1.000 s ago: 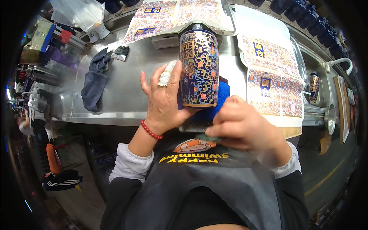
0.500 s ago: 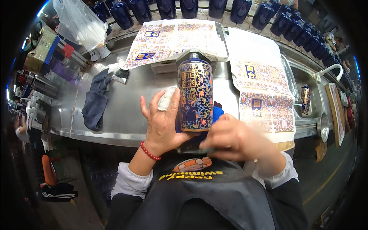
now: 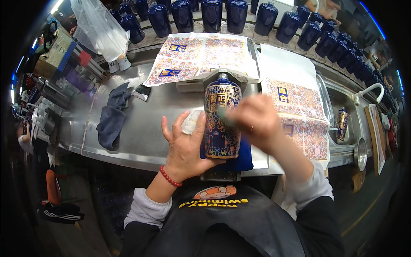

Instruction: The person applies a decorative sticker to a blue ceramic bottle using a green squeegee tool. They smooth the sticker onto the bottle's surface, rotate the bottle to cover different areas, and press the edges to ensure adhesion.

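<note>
A dark blue bottle [image 3: 222, 124], covered in a gold and multicolored floral pattern with a gold-framed panel, stands tilted in front of me, its neck up. My left hand [image 3: 184, 147] grips it low on its left side, thumb under the base; a white wrapping [image 3: 190, 122] covers one finger. At the bottle's right upper side, my right hand [image 3: 257, 122] is closed and smeared by motion. A small greenish piece [image 3: 226, 115], too blurred to name, pokes from its fingers against the bottle's face. Behind the bottle's lower right lies a blue cloth [image 3: 245, 156].
Printed floral sheets [image 3: 227, 53] lie behind the bottle, with more sheets [image 3: 295, 107] at right. A dark cloth [image 3: 112, 122] rests on the metal counter [image 3: 158, 107]. Several plain blue bottles [image 3: 212, 15] line the back. The sink [image 3: 353, 115] at right holds a patterned bottle [image 3: 341, 124].
My right hand has risen from below the bottle's base to its upper right side, carrying the greenish piece. My left hand keeps its grip on the bottle. The whole view has shifted slightly.
</note>
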A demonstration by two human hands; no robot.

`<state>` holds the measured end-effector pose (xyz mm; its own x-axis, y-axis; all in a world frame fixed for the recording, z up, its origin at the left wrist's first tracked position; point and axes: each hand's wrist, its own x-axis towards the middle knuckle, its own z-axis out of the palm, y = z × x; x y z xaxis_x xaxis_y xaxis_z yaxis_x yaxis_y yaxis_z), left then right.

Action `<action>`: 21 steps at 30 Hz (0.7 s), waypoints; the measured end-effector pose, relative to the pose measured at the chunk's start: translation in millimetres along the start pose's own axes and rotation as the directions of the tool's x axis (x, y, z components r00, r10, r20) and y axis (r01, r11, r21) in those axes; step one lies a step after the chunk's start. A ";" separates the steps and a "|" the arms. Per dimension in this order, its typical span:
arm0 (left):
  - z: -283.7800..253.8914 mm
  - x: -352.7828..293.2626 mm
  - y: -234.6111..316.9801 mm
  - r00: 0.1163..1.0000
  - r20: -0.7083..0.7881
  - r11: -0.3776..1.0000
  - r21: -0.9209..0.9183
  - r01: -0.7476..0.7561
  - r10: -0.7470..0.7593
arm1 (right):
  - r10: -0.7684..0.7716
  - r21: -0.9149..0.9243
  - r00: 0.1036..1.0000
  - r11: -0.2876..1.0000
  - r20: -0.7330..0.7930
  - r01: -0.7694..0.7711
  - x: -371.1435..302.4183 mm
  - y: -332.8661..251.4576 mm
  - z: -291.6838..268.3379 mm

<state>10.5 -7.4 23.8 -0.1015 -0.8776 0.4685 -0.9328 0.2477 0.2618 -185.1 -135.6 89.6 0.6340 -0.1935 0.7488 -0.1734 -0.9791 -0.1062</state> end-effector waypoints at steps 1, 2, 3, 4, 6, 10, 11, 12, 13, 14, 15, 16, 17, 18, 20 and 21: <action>-2.0 1.6 0.4 1.000 -0.001 0.999 0.039 0.004 -0.004 | -0.100 0.212 0.988 0.974 0.117 0.074 -2.2 -7.4 -1.4; -3.5 3.4 1.0 1.000 -0.014 0.999 0.053 -0.002 0.003 | -0.121 0.441 0.938 0.897 0.325 -0.037 -2.5 -14.7 -11.9; -5.3 4.0 2.7 1.000 -0.019 0.998 0.068 -0.005 0.006 | -0.056 0.547 0.927 0.820 0.370 -0.168 -4.7 -7.7 -10.6; -6.9 4.4 4.2 1.000 0.003 0.996 0.086 0.001 -0.001 | -0.033 0.679 0.937 0.698 0.348 -0.228 -7.4 -1.5 -10.4; -6.6 4.6 7.8 1.000 -0.007 0.997 0.073 -0.016 0.016 | 0.539 0.555 0.809 0.609 0.234 -0.567 -10.7 6.9 -0.9; 3.7 7.6 3.9 0.999 -0.039 0.999 0.033 0.014 -0.013 | -0.051 0.296 0.981 0.955 0.188 -0.007 -21.6 -9.6 -4.0; 6.8 7.4 3.5 0.999 -0.041 0.999 0.006 0.031 -0.031 | -0.043 0.498 0.956 0.860 0.291 -0.112 -21.8 -9.0 -6.7; 8.5 5.9 3.8 0.998 -0.047 0.999 -0.013 0.039 -0.040 | -0.160 0.685 0.919 0.714 0.361 -0.145 -23.8 -12.8 -11.4; 9.4 5.3 3.2 0.998 -0.054 0.999 -0.029 0.043 -0.045 | -0.061 0.737 0.947 0.644 0.316 -0.205 -23.6 -7.9 -8.5; 9.7 5.2 2.5 0.998 -0.043 0.998 -0.042 0.044 -0.046 | 0.206 0.639 0.939 0.690 0.277 -0.340 -25.9 -6.5 -6.8; 8.8 4.2 2.1 0.999 -0.037 0.998 -0.047 0.029 -0.030 | 0.391 0.458 0.904 0.780 0.175 -0.426 -26.9 -3.4 -4.1; 7.7 3.6 1.6 0.999 -0.031 0.999 -0.051 0.014 -0.015 | 0.567 0.275 0.823 0.789 0.016 -0.549 -26.8 -4.0 -1.8; 7.2 3.3 1.3 1.000 -0.019 0.999 -0.045 0.020 -0.021 | 0.343 0.037 0.939 0.939 0.015 -0.343 -28.9 -5.8 -4.9; 7.5 3.6 0.5 0.999 -0.041 1.000 -0.013 0.017 -0.017 | 0.176 0.195 0.981 0.962 0.087 -0.190 -31.5 -11.6 -3.7; 12.0 4.5 -0.2 0.998 -0.058 0.999 0.046 0.019 -0.016 | -0.144 0.548 0.926 0.833 0.350 -0.077 -39.7 -19.6 -9.7; 11.8 2.5 0.1 0.998 -0.053 0.999 -0.019 0.040 -0.041 | -0.173 0.706 0.912 0.691 0.372 -0.157 -44.1 -22.1 -11.6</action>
<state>6.1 -14.4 15.1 -0.0449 -0.8641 0.5013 -0.9295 0.2200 0.2960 -217.9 -104.6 66.5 0.8887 -0.0306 0.4574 0.3122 -0.6901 -0.6528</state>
